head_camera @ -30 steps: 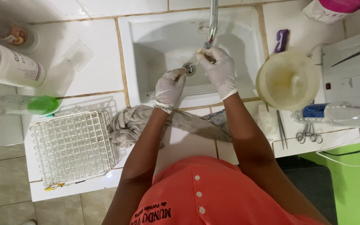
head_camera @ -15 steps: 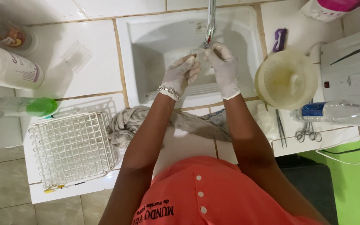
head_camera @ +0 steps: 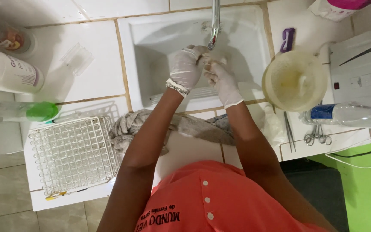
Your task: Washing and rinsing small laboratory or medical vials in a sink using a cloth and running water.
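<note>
In the head view, both gloved hands meet over a white sink (head_camera: 151, 51) set into the tiled desk (head_camera: 95, 64), right under the end of a metal tap (head_camera: 214, 21). The left hand (head_camera: 185, 66) is curled, its fingers closed toward the right hand (head_camera: 220, 77), and the two touch at the fingertips just below the spout. Something small seems pinched between them, but it is too hidden by the gloves to tell what it is, or how firmly either hand grips it. A beaded bracelet (head_camera: 177, 88) sits at the left wrist, at the edge of the glove. On the near edge of the sink, between the forearms, lies a crumpled grey cloth (head_camera: 194, 124). To the left of it stands a white wire rack (head_camera: 74, 154), with a green-capped bottle (head_camera: 18, 111) lying on its side just beyond it. Farther left and far, a white bottle (head_camera: 9, 73) lies near a small clear plastic box (head_camera: 76, 58). To the right of the sink is a round yellowish bowl (head_camera: 295, 79), with a small purple object (head_camera: 287, 39) beyond it. Near the bowl lie a clear bottle with a blue cap (head_camera: 348, 115), thin metal tweezers (head_camera: 289, 131) and small scissors (head_camera: 316, 135).
</note>
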